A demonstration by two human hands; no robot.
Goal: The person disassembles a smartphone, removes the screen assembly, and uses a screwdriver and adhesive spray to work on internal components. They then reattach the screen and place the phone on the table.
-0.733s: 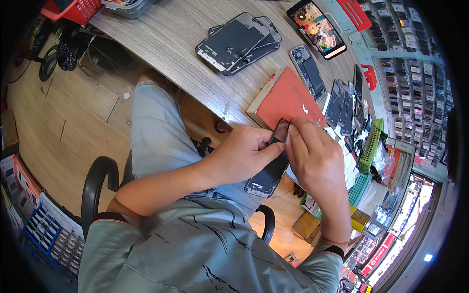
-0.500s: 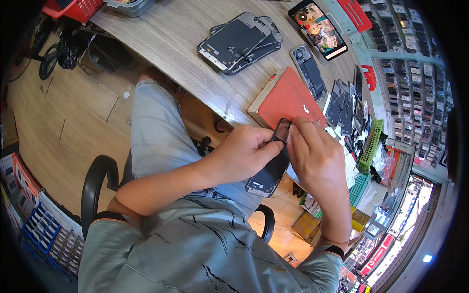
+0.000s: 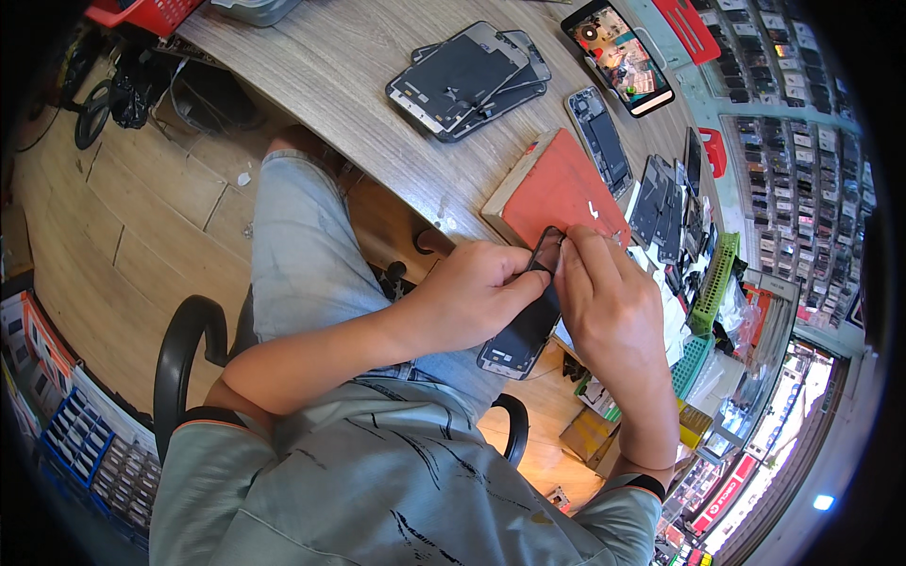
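Note:
A dark phone screen panel [image 3: 517,341] hangs tilted over my lap, its narrow upper end close to the red block's near edge. My left hand [image 3: 477,294] is closed around its upper part, the thumb lying across the dark face. My right hand [image 3: 612,307] has its fingertips pinched together at the panel's top right edge. Whether a small part sits in that pinch cannot be made out, since the fingers cover the spot. The red-topped block [image 3: 557,184] stands on the wooden table [image 3: 321,71] just beyond both hands.
Two stacked phone screens [image 3: 458,80] lie further back. An opened phone body [image 3: 599,137] and a propped lit phone [image 3: 618,57] stand right of them. Several phone parts [image 3: 656,208] and a green basket [image 3: 717,278] crowd the right. A black chair armrest [image 3: 189,349] is beside my left elbow.
The view has shifted very slightly. Both hands keep nearly the same hold on the panel, with only a tiny movement of the right fingers at its top edge.

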